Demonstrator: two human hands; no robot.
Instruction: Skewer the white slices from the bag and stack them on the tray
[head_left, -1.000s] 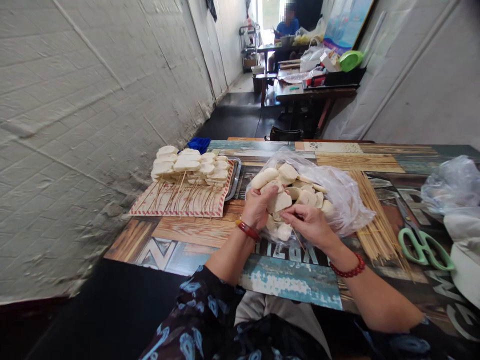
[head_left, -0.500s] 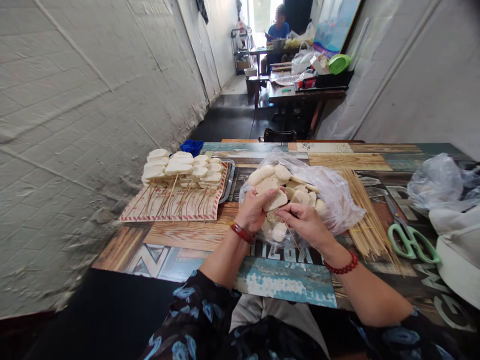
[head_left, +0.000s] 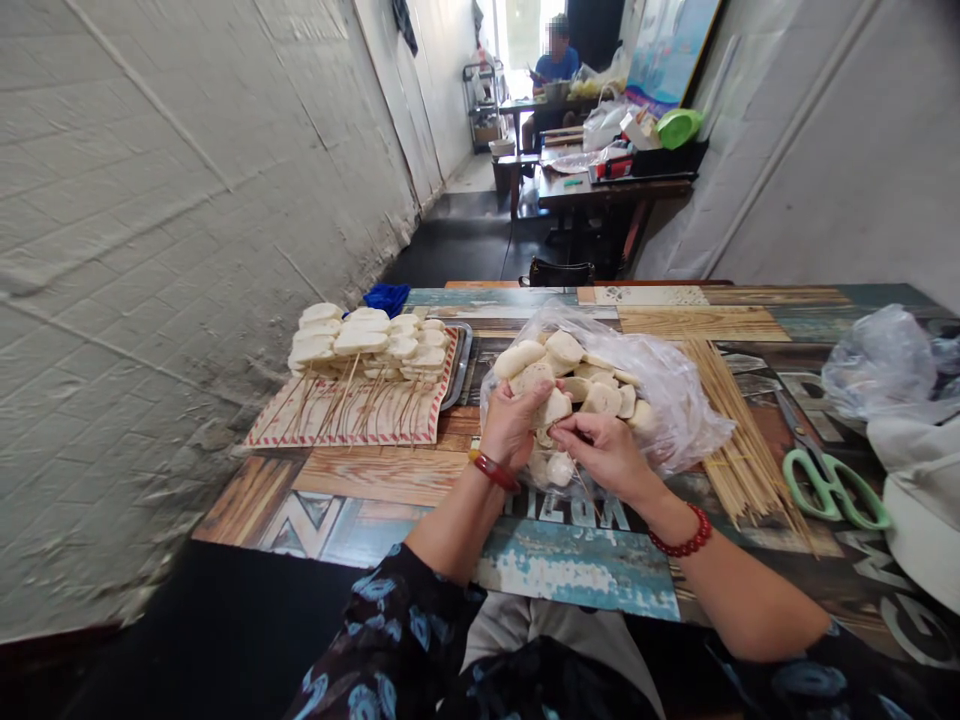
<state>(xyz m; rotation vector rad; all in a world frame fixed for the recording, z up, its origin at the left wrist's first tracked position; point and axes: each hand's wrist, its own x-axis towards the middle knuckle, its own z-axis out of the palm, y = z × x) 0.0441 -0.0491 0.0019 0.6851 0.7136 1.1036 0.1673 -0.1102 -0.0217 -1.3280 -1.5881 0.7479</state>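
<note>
My left hand is closed on a pale, flat oval food slice, held over an open clear plastic bag. My right hand pinches a thin wooden skewer, whose upper end meets the lower edge of that slice; whether the tip is inside it I cannot tell. Several more pale slices lie loose in the bag under and behind my hands. To the left, skewered slices are stacked on a tray lined with printed paper, their sticks pointing towards me.
Right of the bag lie a bundle of bamboo skewers and green-handled scissors. A white cap and a crumpled plastic bag sit at the far right. A blue cloth lies behind the tray. A person sits at a far table.
The slice in my left hand has turned to a more upright tilt, and my right hand has moved slightly with the skewer. The view has shifted a little.
</note>
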